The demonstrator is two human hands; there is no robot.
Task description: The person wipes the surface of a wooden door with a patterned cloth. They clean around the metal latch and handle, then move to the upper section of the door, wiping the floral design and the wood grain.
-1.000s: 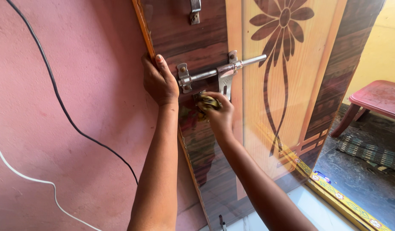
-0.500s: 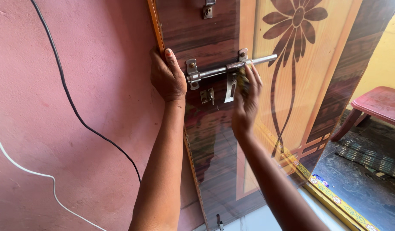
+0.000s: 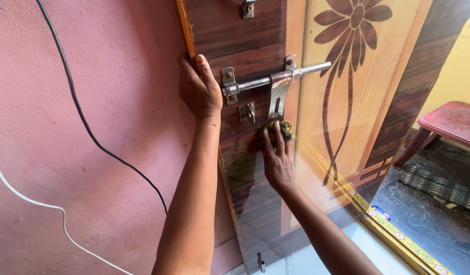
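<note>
The left hand [image 3: 199,89] grips the edge of the wooden door [image 3: 255,35], fingers wrapped around the edge and thumb lying up the glossy face, just beside the left bracket of the metal sliding bolt [image 3: 273,80]. The right hand [image 3: 277,155] lies flat against the door below the bolt's hanging hasp plate [image 3: 277,99], fingers together and pressing a small bunched cloth [image 3: 283,128], yellowish-green and dark, against the surface where the dark wood-grain band meets the pale panel with the inlaid flower [image 3: 354,23].

To rub this patch well, it seems best that the left hand brace the door firmly so it does not swing, while the right keeps the cloth pad wholly under the fingertips and works in short overlapping strokes. The cloth should pass close around the small staple [image 3: 247,112] and the hasp plate without snagging on their edges, since grime likely gathers there.

Counted: one door, one sliding bolt with two screwed brackets, one hasp plate, one small staple below it, and one further metal fitting [image 3: 246,7] at the top edge, which is cut off, so I cannot tell what it is. One cloth. Two cables run over the pink wall [image 3: 92,178]: one black cable [image 3: 87,127], one white cable [image 3: 41,206]. One reddish plastic stool [image 3: 449,122] and one striped mat [image 3: 438,186] lie beyond the doorway.
</note>
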